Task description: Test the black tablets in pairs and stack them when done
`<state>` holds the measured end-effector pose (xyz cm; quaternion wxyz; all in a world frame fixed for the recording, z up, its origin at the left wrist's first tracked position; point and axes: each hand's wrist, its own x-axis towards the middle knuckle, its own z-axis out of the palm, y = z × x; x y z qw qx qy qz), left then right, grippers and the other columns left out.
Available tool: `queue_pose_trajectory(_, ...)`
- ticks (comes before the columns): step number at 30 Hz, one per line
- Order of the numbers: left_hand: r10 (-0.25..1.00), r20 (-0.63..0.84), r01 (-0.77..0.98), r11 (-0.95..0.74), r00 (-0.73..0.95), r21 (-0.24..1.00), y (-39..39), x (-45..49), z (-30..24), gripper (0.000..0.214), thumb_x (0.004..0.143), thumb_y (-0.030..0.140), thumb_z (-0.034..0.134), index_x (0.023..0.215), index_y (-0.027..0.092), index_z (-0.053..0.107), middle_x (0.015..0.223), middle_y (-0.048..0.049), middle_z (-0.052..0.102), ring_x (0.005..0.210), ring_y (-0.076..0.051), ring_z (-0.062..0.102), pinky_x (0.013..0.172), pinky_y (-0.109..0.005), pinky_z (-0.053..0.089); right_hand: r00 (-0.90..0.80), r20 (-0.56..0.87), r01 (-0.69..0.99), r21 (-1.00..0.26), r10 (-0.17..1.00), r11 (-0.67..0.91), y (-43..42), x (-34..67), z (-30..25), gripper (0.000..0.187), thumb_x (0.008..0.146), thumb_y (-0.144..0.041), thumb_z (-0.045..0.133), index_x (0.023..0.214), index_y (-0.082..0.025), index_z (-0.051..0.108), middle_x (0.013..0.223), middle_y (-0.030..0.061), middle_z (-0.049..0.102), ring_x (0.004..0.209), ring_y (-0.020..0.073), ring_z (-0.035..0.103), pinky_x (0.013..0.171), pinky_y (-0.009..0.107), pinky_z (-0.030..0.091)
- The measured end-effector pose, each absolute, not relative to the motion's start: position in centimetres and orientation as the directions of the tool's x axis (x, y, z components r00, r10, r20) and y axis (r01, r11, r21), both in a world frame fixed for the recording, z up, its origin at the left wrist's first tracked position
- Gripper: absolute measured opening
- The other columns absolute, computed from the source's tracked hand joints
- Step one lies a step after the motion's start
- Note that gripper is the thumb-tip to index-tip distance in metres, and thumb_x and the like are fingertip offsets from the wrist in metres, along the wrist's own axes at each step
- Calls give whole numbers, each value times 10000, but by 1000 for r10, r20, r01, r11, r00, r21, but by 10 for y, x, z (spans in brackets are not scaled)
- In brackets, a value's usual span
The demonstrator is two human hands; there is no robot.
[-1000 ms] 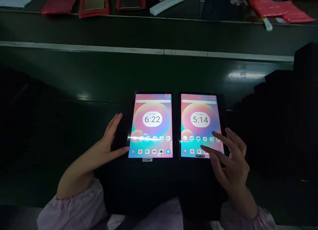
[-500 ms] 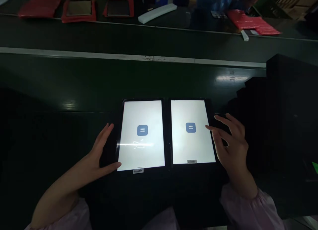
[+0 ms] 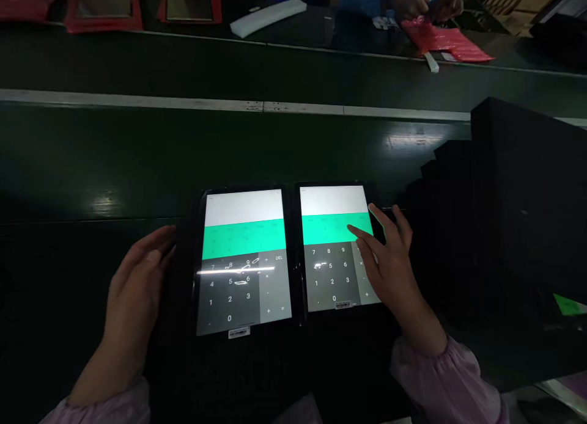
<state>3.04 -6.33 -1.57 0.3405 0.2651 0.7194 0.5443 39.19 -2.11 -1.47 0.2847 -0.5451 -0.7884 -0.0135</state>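
The left tablet (image 3: 243, 234) and right tablet (image 3: 330, 283), each showing a calculator (image 3: 229, 289), lie side by side at twelve o'clock within easy reach, the relaxed left hand (image 3: 135, 292) open at the left tablet's edge, grasping nothing, and the open right hand (image 3: 389, 265) extended over the right tablet's green band (image 3: 325, 228).

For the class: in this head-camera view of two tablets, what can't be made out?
All in the head view:
- Right tablet: the right hand covers its keypad's right column.
- Left tablet: a glare streak crosses the top keypad row; the green band's labels are too small to read.
- Co-worker's hands: small, and the top edge cuts the person off.
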Motion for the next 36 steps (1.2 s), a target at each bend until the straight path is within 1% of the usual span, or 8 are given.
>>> queue_pose_trajectory(2,735,-159,-46,172,-659,984,-57,32,-19,356,731,459,792,1012,241,776,1230,-92,796,1347,-364,667,1283,-570,428,-217,490,877,-282,845,389,-21,394,-14,367,1145,-338,450,1252,-287,797,1602,75,570,1605,397,346,1222,710,444)
queue_pose_trajectory(6,715,-147,-59,147,-683,987,-50,33,-23,364,679,501,838,941,252,800,1089,-60,807,1229,-336,696,1325,-583,349,-200,507,867,-306,838,392,-21,394,-12,347,1139,-300,468,1246,-274,798,1568,82,606,1598,380,367,1207,675,478)
queue_pose_trajectory(13,714,-191,-177,96,-673,980,-46,28,-22,546,477,667,948,833,276,807,1010,-35,798,1180,-322,670,1338,-552,320,-185,503,866,-322,844,382,-21,390,-15,363,1145,-323,454,1246,-277,799,1601,78,590,1628,394,318,1200,710,467)
queue_pose_trajectory(16,732,-184,-175,90,-656,981,-43,29,-24,524,511,658,927,842,268,812,1032,-43,813,1174,-319,671,1337,-540,317,-157,530,870,-325,834,370,-22,389,-11,346,1133,-300,480,1205,-271,817,1571,80,621,1616,401,342,1202,720,462)
queue_pose_trajectory(20,747,-157,-172,57,-646,983,-43,29,-28,405,626,574,872,865,255,807,1076,-44,822,1206,-310,671,1337,-521,310,-261,544,816,-316,797,483,-30,374,0,316,1103,-244,542,1047,-268,852,1511,54,676,1601,392,387,1198,655,501)
queue_pose_trajectory(26,778,-142,-199,22,-612,980,-45,23,-36,239,773,460,803,892,253,812,1058,-33,815,1125,-271,675,1338,-499,295,-332,536,792,-288,776,538,-39,348,2,348,1106,-240,540,938,-219,844,1450,108,712,1605,386,391,1119,593,592)
queue_pose_trajectory(33,787,-147,-229,7,-599,973,-46,20,-40,196,793,430,788,885,261,822,1083,-26,806,1160,-265,669,1347,-472,282,-368,485,786,-293,794,544,-39,340,-3,348,1131,-308,503,1120,-251,847,1552,97,637,1631,396,334,1185,679,514)
queue_pose_trajectory(36,774,-148,-232,1,-616,973,-46,20,-39,178,756,420,803,850,270,822,1056,-23,805,1133,-269,667,1358,-482,262,-227,532,844,-310,816,437,-32,356,-6,372,1131,-331,498,1078,-265,860,1525,90,654,1595,398,380,1169,680,515)
